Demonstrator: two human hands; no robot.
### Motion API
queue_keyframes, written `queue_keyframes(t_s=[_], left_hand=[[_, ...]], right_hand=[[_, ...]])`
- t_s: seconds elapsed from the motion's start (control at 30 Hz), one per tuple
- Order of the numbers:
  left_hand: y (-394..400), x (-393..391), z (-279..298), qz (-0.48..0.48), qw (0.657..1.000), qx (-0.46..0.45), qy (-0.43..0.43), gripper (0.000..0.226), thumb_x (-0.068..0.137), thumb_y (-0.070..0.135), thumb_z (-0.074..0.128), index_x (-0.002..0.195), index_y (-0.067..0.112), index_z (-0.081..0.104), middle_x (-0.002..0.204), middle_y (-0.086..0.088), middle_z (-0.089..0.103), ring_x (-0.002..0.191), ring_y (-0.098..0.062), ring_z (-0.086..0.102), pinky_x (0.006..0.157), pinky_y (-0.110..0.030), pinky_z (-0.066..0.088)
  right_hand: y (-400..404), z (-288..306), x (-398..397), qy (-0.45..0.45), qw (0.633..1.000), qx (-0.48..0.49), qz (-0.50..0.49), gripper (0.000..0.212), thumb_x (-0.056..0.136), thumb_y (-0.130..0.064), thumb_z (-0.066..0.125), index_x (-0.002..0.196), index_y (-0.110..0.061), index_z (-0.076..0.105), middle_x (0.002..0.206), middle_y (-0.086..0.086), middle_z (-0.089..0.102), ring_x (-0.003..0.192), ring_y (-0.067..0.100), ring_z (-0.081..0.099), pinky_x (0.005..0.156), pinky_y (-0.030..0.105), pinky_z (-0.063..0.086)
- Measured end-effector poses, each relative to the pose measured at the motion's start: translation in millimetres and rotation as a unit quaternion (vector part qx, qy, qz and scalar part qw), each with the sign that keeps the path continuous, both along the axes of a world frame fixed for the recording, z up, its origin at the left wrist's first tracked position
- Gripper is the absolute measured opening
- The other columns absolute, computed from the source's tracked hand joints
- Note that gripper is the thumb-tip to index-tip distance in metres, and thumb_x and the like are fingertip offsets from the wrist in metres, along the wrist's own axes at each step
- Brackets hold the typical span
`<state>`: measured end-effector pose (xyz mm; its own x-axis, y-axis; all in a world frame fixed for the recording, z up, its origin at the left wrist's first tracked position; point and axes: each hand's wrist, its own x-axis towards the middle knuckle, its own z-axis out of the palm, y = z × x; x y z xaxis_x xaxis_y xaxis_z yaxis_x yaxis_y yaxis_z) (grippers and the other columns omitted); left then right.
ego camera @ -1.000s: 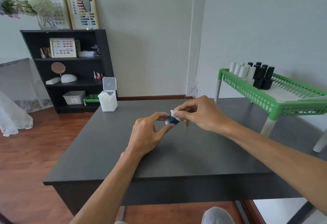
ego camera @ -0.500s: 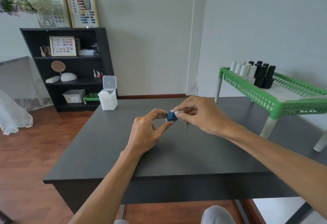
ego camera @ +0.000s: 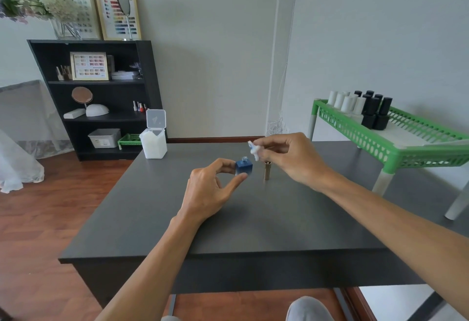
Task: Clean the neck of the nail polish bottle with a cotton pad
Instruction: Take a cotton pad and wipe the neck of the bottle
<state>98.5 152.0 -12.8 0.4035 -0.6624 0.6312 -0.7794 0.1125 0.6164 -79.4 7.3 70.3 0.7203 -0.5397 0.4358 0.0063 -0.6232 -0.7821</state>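
Now two hands, left hand [ego camera: 213,188] pinching one blue bottle [ego camera: 244,167], right hand [ego camera: 291,158] pinching one cotton pad [ego camera: 254,151], one cap [ego camera: 267,171].

A: Bright, even daylight throughout; no glare.
B: Soft shadows only, faint under the left hand [ego camera: 210,188] and right hand [ego camera: 294,158] on the matte table [ego camera: 152,219].
A: Strong wide-angle bending at the edges; shelf [ego camera: 101,97] on the far left leaning, green rack [ego camera: 396,143] on the right splayed.
B: Slight softness on the cotton pad [ego camera: 254,150]; forearms near the bottom stretched.
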Motion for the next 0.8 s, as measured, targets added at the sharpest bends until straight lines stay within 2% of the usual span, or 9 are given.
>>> queue_keyframes(t_s=[0.13,0.27,0.47,0.57,0.8], left_hand=[[0,1,0,-0.006,1.0,0.004,-0.005,0.041,0.087,0.065,0.068,0.115,0.035,0.067,0.107,0.025,0.072,0.043,-0.005,0.06,0.049,-0.01,0.047],[-1,2,-1,-0.005,1.0,0.003,-0.011,0.047,0.086,0.069,0.066,0.116,0.033,0.069,0.105,0.027,0.071,0.045,-0.007,0.061,0.049,-0.01,0.048],[-3,4,-3,-0.002,1.0,0.003,-0.011,0.04,0.09,0.06,0.072,0.116,0.029,0.073,0.103,0.027,0.073,0.042,-0.006,0.057,0.048,-0.008,0.042],[-4,3,-4,-0.007,1.0,0.015,-0.013,0.042,0.09,0.057,0.072,0.119,0.027,0.073,0.104,0.025,0.073,0.043,-0.005,0.057,0.049,-0.009,0.044],[-3,2,-3,0.0,1.0,0.012,-0.003,0.049,0.09,0.061,0.068,0.123,0.025,0.074,0.1,0.025,0.073,0.044,-0.005,0.057,0.05,-0.011,0.046]], right_hand=[[-2,5,2,0.05,0.998,-0.049,0.009,0.019,0.092,-0.015,0.08,0.111,-0.02,0.083,0.102,-0.01,0.083,0.093,0.002,0.078,0.092,0.019,0.06],[-1,9,5,0.105,0.989,-0.099,0.035,0.017,0.09,-0.021,0.083,0.106,-0.027,0.083,0.095,-0.015,0.082,0.091,-0.002,0.076,0.087,0.011,0.055],[2,-2,11,0.063,0.995,-0.082,0.012,0.013,0.088,-0.026,0.086,0.1,-0.024,0.083,0.088,-0.016,0.082,0.085,-0.007,0.075,0.076,0.004,0.049],[2,-5,11,0.056,0.995,-0.08,0.024,0.011,0.089,-0.028,0.084,0.099,-0.025,0.082,0.09,-0.017,0.082,0.087,-0.004,0.075,0.077,0.007,0.049],[3,-19,13,0.012,0.999,-0.03,0.026,0.012,0.091,-0.03,0.082,0.102,-0.027,0.08,0.097,-0.017,0.082,0.092,0.005,0.077,0.09,0.024,0.059]])
